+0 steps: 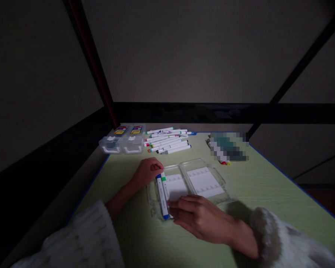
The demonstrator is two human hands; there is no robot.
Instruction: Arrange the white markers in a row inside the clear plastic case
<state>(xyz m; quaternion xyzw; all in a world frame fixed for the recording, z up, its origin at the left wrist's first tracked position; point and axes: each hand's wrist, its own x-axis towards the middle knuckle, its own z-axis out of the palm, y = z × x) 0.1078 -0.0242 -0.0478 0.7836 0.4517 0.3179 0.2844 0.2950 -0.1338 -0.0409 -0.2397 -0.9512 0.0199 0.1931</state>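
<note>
A clear plastic case (190, 182) lies opened flat on the table, with white paper inserts (204, 181) in both halves. In its left half lies a white marker with blue ends (162, 196). Close beside that one is a white marker with a green band (164, 179). My left hand (146, 174) is closed, pinching the far end of the green-banded marker. My right hand (202, 216) reaches over the case from the right, fingers together at the near end of the same marker, covering part of it.
Several white markers (170, 140) with coloured ends lie in a loose pile at the back. Two closed clear cases (132, 143) stand at the back left. A pixelated object (229, 147) with red- and yellow-tipped items lies at the back right of the light green table (268, 193).
</note>
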